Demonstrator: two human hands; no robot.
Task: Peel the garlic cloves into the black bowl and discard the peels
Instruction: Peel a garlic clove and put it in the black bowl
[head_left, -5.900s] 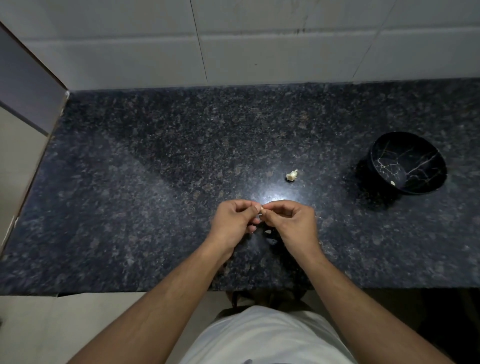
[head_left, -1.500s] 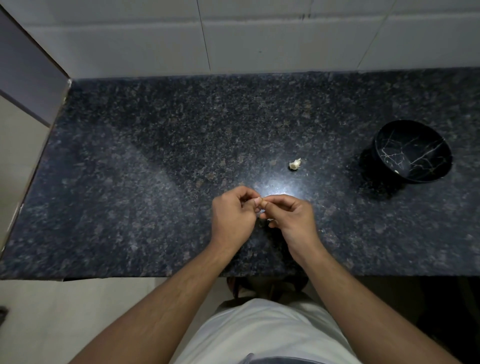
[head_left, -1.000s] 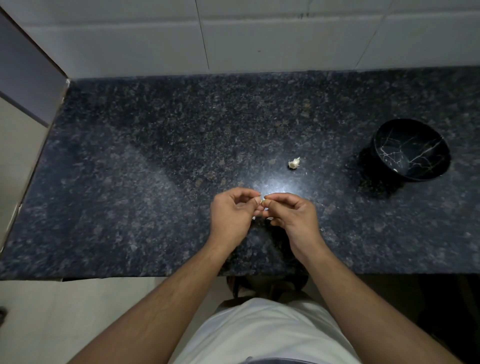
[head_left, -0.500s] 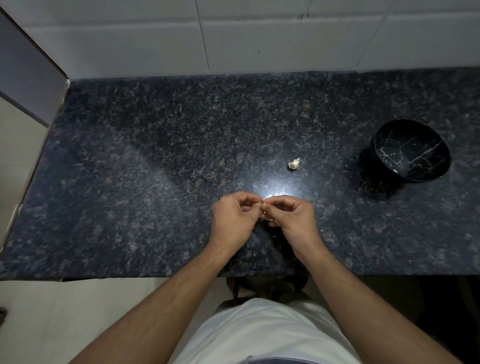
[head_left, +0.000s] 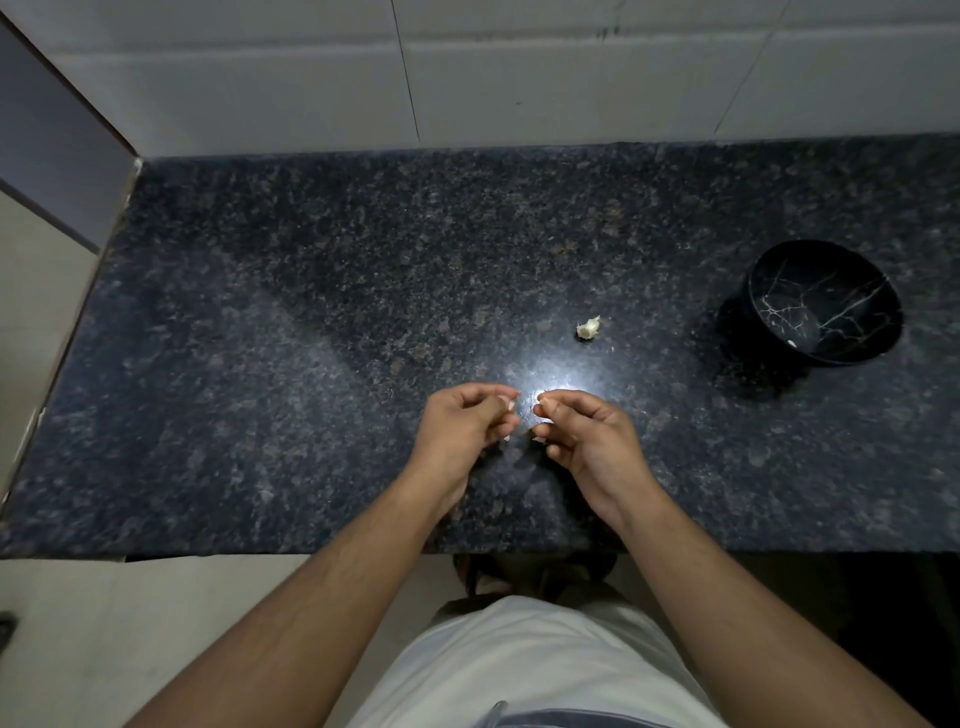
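Both hands hover over the granite countertop (head_left: 260, 364), just apart, fingers curled. The left hand (head_left: 462, 426) pinches a pale scrap at its fingertips — clove or peel, too small to tell. What the right hand (head_left: 582, 436) holds cannot be told. A garlic piece (head_left: 588, 328) lies beyond them; the black bowl (head_left: 823, 304) sits far right.
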